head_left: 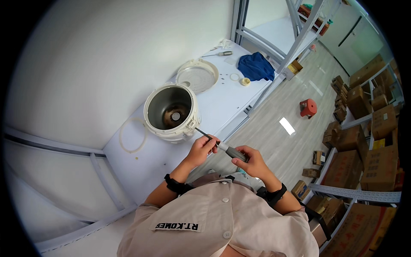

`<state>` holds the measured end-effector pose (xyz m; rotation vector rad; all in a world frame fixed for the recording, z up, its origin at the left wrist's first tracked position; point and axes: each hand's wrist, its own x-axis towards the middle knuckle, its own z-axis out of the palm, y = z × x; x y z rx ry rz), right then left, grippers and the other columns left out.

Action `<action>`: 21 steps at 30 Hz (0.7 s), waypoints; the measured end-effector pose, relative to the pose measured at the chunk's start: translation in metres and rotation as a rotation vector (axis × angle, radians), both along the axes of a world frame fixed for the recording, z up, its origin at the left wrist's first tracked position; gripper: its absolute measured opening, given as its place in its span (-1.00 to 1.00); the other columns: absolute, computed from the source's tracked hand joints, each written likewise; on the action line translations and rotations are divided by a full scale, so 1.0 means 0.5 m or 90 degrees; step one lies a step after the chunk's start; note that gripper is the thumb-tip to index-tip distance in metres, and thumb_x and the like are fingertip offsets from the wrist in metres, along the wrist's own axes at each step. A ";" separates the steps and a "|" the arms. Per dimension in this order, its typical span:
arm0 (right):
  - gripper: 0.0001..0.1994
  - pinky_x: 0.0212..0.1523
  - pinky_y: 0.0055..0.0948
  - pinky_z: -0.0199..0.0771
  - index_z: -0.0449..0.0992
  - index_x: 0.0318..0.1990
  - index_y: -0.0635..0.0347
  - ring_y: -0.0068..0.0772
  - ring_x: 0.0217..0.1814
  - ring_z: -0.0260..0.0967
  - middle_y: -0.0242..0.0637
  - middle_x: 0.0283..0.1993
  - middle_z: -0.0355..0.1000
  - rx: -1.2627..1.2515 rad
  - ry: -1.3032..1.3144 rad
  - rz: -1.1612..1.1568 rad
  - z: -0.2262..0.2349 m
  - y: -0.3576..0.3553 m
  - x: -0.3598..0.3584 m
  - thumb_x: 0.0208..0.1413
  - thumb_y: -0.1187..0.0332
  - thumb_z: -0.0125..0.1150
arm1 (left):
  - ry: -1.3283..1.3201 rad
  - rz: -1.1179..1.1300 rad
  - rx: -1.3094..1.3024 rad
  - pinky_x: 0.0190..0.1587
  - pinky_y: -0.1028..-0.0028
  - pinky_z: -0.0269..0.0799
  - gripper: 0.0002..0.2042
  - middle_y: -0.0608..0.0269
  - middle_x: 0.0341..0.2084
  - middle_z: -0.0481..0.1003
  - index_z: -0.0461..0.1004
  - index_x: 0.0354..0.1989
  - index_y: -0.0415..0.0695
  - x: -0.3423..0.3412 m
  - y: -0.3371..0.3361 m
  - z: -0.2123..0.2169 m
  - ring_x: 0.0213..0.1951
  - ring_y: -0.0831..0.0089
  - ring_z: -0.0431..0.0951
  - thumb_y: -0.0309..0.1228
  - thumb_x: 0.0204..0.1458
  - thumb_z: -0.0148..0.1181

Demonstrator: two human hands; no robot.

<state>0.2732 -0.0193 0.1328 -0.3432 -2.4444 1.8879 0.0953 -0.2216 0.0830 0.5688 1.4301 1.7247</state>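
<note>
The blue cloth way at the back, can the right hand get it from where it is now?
Probably not: the right hand grips the screwdriver, and the cloth lies beyond the cooker.

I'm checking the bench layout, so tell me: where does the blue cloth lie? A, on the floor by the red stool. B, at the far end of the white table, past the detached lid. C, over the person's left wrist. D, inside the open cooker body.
B: the blue cloth lies on the white table at its far end, beyond the detached lid and the cooker body.
</note>
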 end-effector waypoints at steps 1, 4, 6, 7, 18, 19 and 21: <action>-0.67 -0.48 -0.48 0.34 0.53 0.08 0.24 -0.52 -0.46 0.34 -0.30 -0.26 0.55 0.125 0.110 -0.023 0.002 -0.008 0.000 0.28 0.30 0.44 | -0.006 -0.003 -0.002 -0.27 0.58 0.37 -0.75 0.37 -0.40 0.57 0.58 -0.06 -0.19 -0.002 0.000 0.001 -0.35 0.67 0.51 -0.25 0.49 0.11; -0.57 -0.41 -0.46 0.38 0.52 0.13 0.23 -0.46 -0.41 0.36 -0.31 -0.23 0.46 0.344 0.286 -0.030 -0.007 -0.012 -0.010 0.15 0.39 0.53 | -0.009 -0.009 -0.014 -0.28 0.57 0.37 -0.77 0.38 -0.39 0.56 0.57 -0.07 -0.19 -0.004 0.004 0.000 -0.34 0.66 0.52 -0.27 0.48 0.12; -0.59 -0.42 -0.47 0.37 0.51 0.18 0.20 -0.48 -0.41 0.38 -0.34 -0.20 0.45 0.248 0.273 -0.024 -0.009 -0.014 -0.010 0.23 0.35 0.47 | 0.010 -0.009 -0.031 -0.29 0.56 0.37 -0.78 0.39 -0.39 0.55 0.55 -0.09 -0.19 -0.001 0.007 -0.007 -0.34 0.65 0.53 -0.28 0.48 0.13; -0.60 -0.43 -0.48 0.37 0.51 0.20 0.19 -0.49 -0.41 0.38 -0.36 -0.18 0.45 0.200 0.267 -0.023 -0.010 -0.015 -0.008 0.28 0.33 0.44 | 0.015 -0.001 -0.026 -0.30 0.56 0.36 -0.78 0.37 -0.39 0.56 0.55 -0.10 -0.17 0.002 0.010 -0.007 -0.35 0.64 0.52 -0.28 0.48 0.11; -0.69 -0.37 -0.50 0.41 0.56 0.10 0.23 -0.57 -0.36 0.42 -0.38 -0.18 0.55 -0.111 -0.046 -0.014 -0.004 -0.008 0.005 0.30 0.31 0.43 | -0.024 0.008 -0.020 -0.21 0.46 0.51 -0.77 0.32 -0.39 0.56 0.55 -0.19 -0.23 0.002 0.004 0.020 -0.35 0.55 0.57 -0.33 0.47 0.13; -0.67 -0.36 -0.49 0.44 0.57 0.09 0.22 -0.58 -0.33 0.44 -0.39 -0.14 0.55 0.003 0.038 -0.023 -0.006 -0.014 0.005 0.25 0.34 0.48 | -0.020 0.005 -0.021 -0.21 0.47 0.51 -0.77 0.32 -0.39 0.56 0.55 -0.19 -0.23 0.000 0.003 0.021 -0.35 0.55 0.57 -0.33 0.47 0.13; -0.59 -0.32 -0.51 0.43 0.55 0.13 0.20 -0.59 -0.26 0.42 -0.38 -0.10 0.48 0.146 0.188 -0.021 -0.008 -0.019 -0.007 0.18 0.36 0.54 | -0.013 -0.003 -0.022 -0.21 0.48 0.50 -0.77 0.32 -0.40 0.57 0.54 -0.21 -0.22 -0.004 0.002 0.023 -0.36 0.55 0.57 -0.32 0.47 0.13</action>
